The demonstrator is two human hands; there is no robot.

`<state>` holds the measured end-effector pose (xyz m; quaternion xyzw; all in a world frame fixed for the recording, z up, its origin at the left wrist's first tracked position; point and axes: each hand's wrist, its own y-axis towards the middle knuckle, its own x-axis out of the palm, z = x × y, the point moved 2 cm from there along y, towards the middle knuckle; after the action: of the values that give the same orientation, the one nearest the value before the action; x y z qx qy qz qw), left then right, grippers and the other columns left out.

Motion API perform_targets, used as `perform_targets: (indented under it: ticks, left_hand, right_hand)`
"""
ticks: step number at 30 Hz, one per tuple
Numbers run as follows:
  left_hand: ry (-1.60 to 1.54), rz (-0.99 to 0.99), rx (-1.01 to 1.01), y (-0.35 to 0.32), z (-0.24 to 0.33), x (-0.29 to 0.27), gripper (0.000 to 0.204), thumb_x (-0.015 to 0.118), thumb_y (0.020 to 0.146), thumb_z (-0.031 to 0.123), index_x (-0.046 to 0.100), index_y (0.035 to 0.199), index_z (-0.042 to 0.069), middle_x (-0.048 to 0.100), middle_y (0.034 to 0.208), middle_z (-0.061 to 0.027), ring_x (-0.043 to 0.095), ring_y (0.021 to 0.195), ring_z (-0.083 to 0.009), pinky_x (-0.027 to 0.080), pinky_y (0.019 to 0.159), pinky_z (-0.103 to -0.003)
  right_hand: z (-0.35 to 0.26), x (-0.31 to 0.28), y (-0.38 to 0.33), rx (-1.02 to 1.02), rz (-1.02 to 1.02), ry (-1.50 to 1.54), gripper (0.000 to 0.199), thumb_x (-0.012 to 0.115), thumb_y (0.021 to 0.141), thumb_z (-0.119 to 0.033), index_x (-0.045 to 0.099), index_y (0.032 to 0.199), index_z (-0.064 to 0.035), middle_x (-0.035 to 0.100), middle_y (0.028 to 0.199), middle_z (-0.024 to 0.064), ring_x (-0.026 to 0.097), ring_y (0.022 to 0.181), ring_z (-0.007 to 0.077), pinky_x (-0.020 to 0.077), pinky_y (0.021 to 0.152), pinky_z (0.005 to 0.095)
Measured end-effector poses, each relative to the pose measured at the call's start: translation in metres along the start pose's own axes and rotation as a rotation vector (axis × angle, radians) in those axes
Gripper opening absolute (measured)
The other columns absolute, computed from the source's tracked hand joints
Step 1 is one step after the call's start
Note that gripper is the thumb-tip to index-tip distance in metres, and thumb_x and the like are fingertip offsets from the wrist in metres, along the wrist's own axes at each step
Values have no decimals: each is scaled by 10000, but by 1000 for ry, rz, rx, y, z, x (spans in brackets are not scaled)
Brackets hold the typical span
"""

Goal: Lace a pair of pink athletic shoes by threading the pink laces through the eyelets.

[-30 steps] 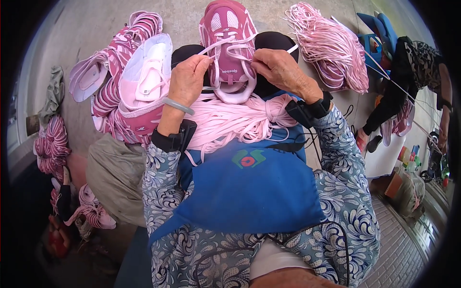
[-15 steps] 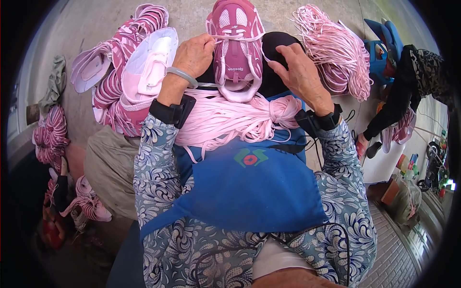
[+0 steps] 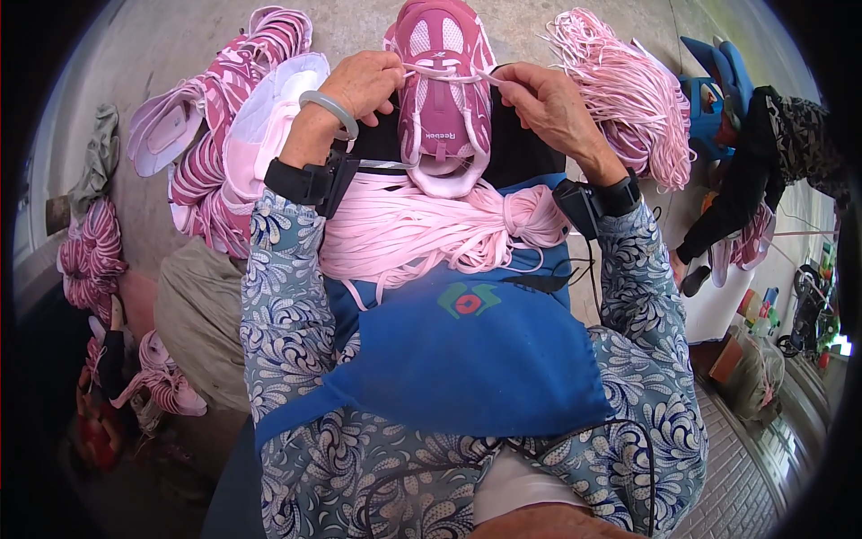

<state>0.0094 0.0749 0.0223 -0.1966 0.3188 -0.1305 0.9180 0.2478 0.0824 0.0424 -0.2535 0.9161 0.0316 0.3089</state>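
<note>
1 pink shoe (image 3: 444, 99) is gripped by left hand (image 3: 364, 85) & right hand (image 3: 548, 108), each pinched shut on 1 lace (image 3: 449, 74) end; 2 lace bundles seen.

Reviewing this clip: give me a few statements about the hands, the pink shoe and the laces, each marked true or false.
1. Both hands, left hand and right hand, pinch a pale pink lace stretched across the pink mesh sports shoe. True.
2. The shoe lies on the concrete floor. False: it rests on the person's lap, above the blue apron.
3. A bundle of pale pink laces lies across the lap below the shoe. True.
4. The left wrist is bare. False: it wears a pale bangle and a black strap.
</note>
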Motion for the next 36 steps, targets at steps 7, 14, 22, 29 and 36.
perform_targets:
  ticks: [7, 14, 22, 29, 36]
  left_hand:
    - [-152, 9, 47, 3, -7, -9, 273, 508, 919, 280, 630, 998, 49, 586, 787, -12, 577, 617, -80, 490, 449, -184]
    - [-345, 124, 48, -23, -16, -10, 244, 545, 911, 248, 645, 988, 40, 622, 785, -35, 614, 668, -106, 531, 531, -220]
    - [-398, 135, 46, -40, -26, -5, 256, 568, 906, 270, 646, 976, 36, 644, 951, -65, 631, 902, -141, 531, 672, -223]
    - [-540, 96, 19, -40, -29, -4, 224, 577, 896, 244, 650, 950, 39, 643, 946, -54, 627, 883, -134, 543, 662, -238]
    - [-605, 28, 9, -39, -38, -11, 257, 583, 900, 251, 626, 1019, 28, 639, 973, -68, 632, 930, -159, 546, 650, -219]
  right_hand:
    - [-7, -4, 13, -228, -42, -235, 212, 610, 846, -224, 662, 909, -28, 637, 768, 169, 625, 675, 300, 494, 640, 356]
    - [-9, 10, 16, -333, 102, -444, 184, 625, 868, -198, 667, 972, -52, 687, 832, 111, 666, 702, 209, 515, 612, 279]
    - [-37, -11, 14, -28, -106, 244, 111, 544, 900, -117, 582, 906, -12, 544, 926, 46, 539, 661, 113, 452, 596, 252]
    - [-34, -3, 16, 116, -443, 226, 164, 492, 916, -136, 533, 835, 1, 527, 783, 111, 545, 713, 225, 443, 676, 312]
    - [-44, -6, 20, -119, -305, 66, 124, 497, 896, -104, 546, 888, 10, 557, 702, 116, 583, 680, 217, 471, 641, 314]
